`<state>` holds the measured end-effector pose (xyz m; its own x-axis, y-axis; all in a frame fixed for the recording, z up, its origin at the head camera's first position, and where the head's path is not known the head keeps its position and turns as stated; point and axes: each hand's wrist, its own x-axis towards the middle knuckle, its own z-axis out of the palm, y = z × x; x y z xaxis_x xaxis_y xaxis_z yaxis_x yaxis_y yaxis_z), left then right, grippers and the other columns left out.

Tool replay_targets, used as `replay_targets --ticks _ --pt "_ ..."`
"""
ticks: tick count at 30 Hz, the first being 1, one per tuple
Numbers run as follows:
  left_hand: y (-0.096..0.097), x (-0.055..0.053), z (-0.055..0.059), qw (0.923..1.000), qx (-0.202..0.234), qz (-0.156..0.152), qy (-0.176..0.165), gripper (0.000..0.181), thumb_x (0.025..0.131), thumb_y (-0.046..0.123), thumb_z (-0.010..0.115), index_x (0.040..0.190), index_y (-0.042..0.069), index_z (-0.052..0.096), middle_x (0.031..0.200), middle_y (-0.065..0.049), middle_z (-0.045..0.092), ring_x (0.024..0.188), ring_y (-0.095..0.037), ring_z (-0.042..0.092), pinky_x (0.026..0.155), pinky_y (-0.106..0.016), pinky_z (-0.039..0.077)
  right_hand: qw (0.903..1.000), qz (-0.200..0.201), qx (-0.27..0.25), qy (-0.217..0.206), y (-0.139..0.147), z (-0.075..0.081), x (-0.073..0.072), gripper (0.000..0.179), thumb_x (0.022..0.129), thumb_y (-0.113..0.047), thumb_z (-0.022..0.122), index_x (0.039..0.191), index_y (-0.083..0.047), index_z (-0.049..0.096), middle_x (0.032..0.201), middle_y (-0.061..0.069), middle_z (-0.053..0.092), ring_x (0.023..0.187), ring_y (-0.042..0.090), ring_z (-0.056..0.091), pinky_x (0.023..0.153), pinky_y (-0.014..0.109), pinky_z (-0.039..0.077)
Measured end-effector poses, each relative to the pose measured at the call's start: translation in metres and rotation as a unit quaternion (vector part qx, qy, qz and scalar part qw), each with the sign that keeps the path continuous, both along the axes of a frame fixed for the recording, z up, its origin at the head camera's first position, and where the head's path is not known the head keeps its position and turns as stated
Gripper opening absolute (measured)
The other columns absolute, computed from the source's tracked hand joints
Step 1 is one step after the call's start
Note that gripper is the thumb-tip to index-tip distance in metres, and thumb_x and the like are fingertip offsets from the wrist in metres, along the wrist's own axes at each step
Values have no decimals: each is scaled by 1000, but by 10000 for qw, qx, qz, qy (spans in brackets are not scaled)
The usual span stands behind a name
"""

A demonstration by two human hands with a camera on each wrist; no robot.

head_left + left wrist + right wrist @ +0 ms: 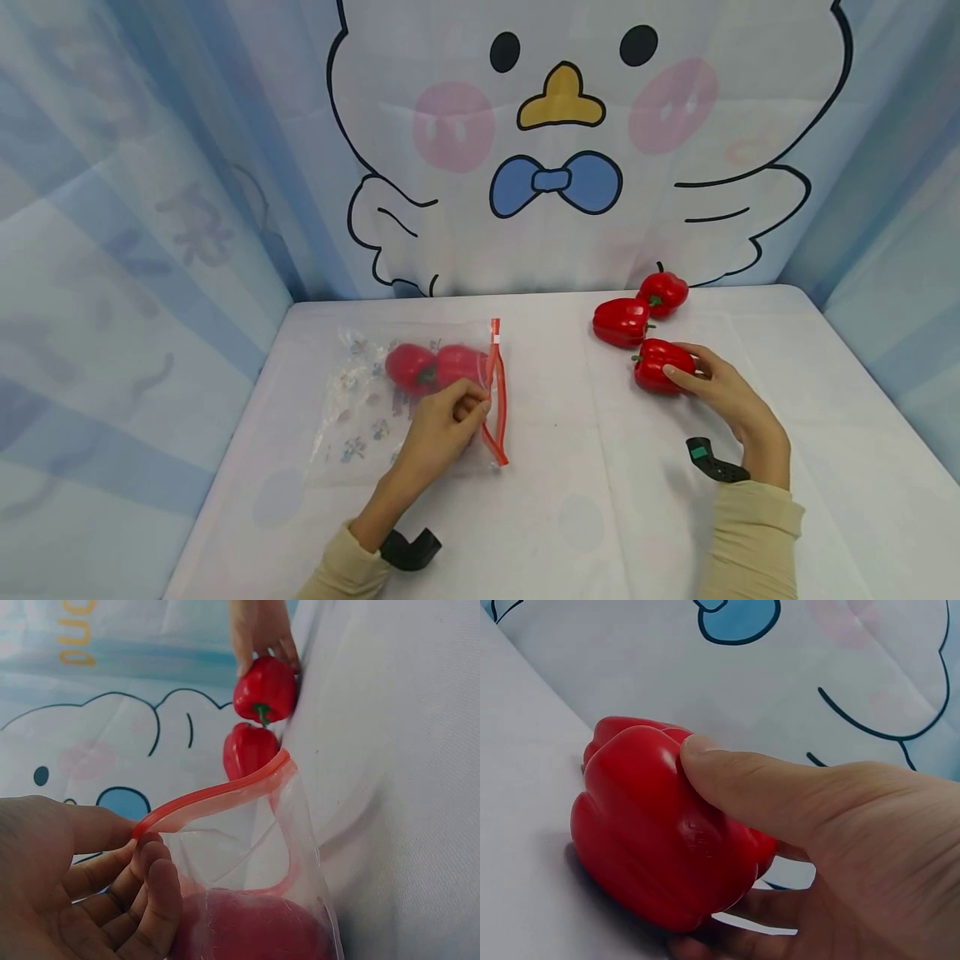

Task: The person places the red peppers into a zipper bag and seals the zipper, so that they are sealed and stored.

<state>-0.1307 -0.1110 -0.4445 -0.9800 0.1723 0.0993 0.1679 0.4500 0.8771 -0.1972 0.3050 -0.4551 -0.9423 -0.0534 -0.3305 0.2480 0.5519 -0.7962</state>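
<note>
My left hand [444, 423] pinches the red-edged mouth of a clear zip bag [352, 417]; in the left wrist view the bag's opening [225, 791] gapes. Two red bell peppers [411, 368] lie inside the bag, seen through its printed plastic. At the right, my right hand [723, 387] grips a red bell pepper [660, 367], thumb on one side and fingers on the other. The right wrist view shows that pepper [656, 825] close up, with the fingertips partly hidden beneath and behind it.
Just behind the gripped pepper lie two more red bell peppers, one [621, 322] nearer and one [663, 293] by the back edge. A white cloth [555, 517] covers the table. Printed curtains [150, 250] stand at the back and sides.
</note>
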Motion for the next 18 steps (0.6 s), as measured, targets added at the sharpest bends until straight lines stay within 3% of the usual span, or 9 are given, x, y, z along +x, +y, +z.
replay_targets --ticks 14,18 --pt "0 0 -1 10000 40 -16 21 5 100 17 71 105 15 70 82 2 65 67 -13 59 59 -19 51 9986 223 -419 215 -1 -6 0 80 103 -42 63 166 -19 20 167 28 18 148 54 21 116 69 38" --pt "0 -1 -1 10000 40 -13 26 5 100 17 70 105 15 71 82 3 65 67 -12 58 58 -19 51 9985 230 -425 264 -2 -6 0 78 103 -43 63 166 -19 24 166 26 21 148 50 22 112 59 45"
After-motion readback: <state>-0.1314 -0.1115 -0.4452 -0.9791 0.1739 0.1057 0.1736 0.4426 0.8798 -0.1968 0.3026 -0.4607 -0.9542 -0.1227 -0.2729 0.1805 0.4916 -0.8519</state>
